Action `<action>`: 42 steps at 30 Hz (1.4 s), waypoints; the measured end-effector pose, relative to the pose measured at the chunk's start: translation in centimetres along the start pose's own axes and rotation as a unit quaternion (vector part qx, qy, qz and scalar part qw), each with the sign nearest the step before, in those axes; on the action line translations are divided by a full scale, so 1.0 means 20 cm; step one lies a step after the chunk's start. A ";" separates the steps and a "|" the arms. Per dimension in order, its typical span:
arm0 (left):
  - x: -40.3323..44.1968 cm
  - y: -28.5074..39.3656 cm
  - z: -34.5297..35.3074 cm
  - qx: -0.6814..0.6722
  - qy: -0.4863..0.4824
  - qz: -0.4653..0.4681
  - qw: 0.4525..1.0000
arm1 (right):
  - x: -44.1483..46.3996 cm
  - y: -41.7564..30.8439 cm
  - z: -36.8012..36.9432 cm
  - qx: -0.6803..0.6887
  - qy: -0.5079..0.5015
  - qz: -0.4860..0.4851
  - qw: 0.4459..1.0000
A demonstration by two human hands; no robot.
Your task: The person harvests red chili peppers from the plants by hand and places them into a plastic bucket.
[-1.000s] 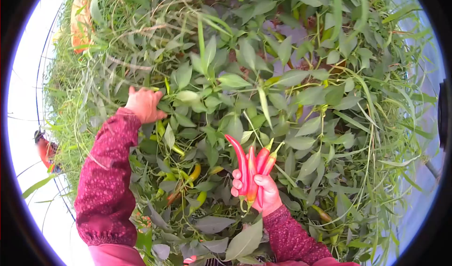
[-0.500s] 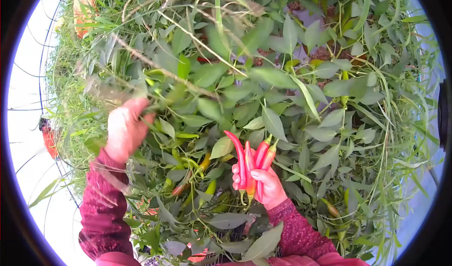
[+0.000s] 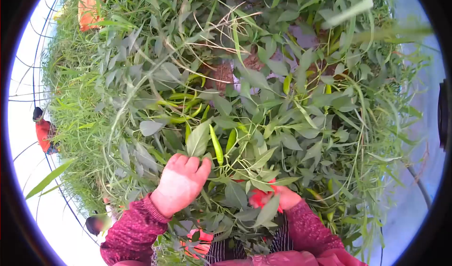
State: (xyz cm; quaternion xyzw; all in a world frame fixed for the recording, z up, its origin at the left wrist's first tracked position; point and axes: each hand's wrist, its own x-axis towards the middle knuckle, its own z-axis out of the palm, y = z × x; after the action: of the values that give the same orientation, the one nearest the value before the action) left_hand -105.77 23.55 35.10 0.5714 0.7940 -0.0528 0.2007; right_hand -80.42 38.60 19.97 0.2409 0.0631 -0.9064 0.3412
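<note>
My left hand (image 3: 181, 183) is closed among the stems at lower centre, its fingers curled over foliage; what they hold is hidden. Just beyond its fingertips stands a green chili (image 3: 216, 145), with another green chili (image 3: 231, 140) to its right. My right hand (image 3: 286, 198) is lower right of it, partly covered by leaves, closed around red chilies (image 3: 260, 198) that show only in part between the leaves. More green chilies (image 3: 176, 119) hang on the plant above my left hand.
Dense pepper plants and tall grass surround both hands. Dry stems (image 3: 219, 47) cross the upper middle. An orange sack (image 3: 89, 7) lies at the upper left. One person in red (image 3: 44, 133) is at the far left, another person (image 3: 96, 223) at the lower left. Blue sheeting (image 3: 414, 92) runs along the right.
My left hand has moved right and down, closer to my right hand. The red chilies in my right hand have dropped lower and are now largely behind leaves. A second person has appeared at lower left.
</note>
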 end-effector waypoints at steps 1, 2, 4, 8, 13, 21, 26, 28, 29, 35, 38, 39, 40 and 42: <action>0.01 -0.01 0.00 -0.003 0.009 -0.001 1.000 | -0.09 -0.04 0.03 -0.008 0.006 -0.001 1.000; 0.03 -0.02 0.01 0.004 -0.008 -0.009 1.000 | -0.22 -0.17 0.20 -0.058 -0.052 0.003 0.997; 0.07 0.00 0.00 0.005 -0.032 -0.013 0.999 | -0.34 -0.31 0.28 -0.156 -0.158 -0.081 0.972; 0.15 0.06 -0.02 0.063 -0.079 0.045 0.994 | -0.13 -0.69 0.42 -0.043 -0.159 -0.316 0.934; 0.15 0.09 -0.10 0.003 -0.206 0.075 0.976 | 0.33 -0.72 0.51 -0.112 0.094 -0.222 0.964; 0.29 -0.24 -0.24 -0.393 -0.276 -0.023 0.877 | 0.42 -0.32 0.39 -0.312 0.029 -0.115 0.943; 0.58 -0.66 0.21 -0.096 -0.083 -0.159 0.979 | 0.46 -0.16 0.36 -0.383 0.008 -0.141 0.913; 0.65 -0.77 0.47 -0.098 -0.090 -0.111 0.985 | 0.50 -0.08 0.32 -0.405 0.019 -0.172 0.898; 0.68 -0.75 0.54 -0.060 -0.136 -0.097 0.984 | 0.51 -0.06 0.31 -0.402 0.019 -0.173 0.899; 0.62 -0.65 0.69 0.191 -0.414 -0.031 0.889 | 0.54 0.05 0.30 -0.373 0.010 -0.233 0.898; 0.53 -0.67 0.67 0.196 -0.362 0.029 0.911 | 0.58 0.09 0.30 -0.341 0.006 -0.252 0.906; 0.53 -0.68 0.67 0.191 -0.366 0.035 0.910 | 0.58 0.09 0.30 -0.374 0.013 -0.231 0.898; 0.54 -0.69 0.68 0.193 -0.366 0.034 0.910 | 0.58 0.09 0.31 -0.408 0.018 -0.209 0.888; 0.59 -0.67 0.69 0.183 -0.417 0.006 0.890 | 0.58 0.04 0.29 -0.396 0.005 -0.205 0.895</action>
State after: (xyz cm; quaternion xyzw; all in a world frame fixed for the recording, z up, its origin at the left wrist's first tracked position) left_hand -117.83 25.03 16.16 0.5281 0.6105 -0.4291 0.4053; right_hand -89.62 29.53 19.56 0.0723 0.4666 -0.8549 0.2148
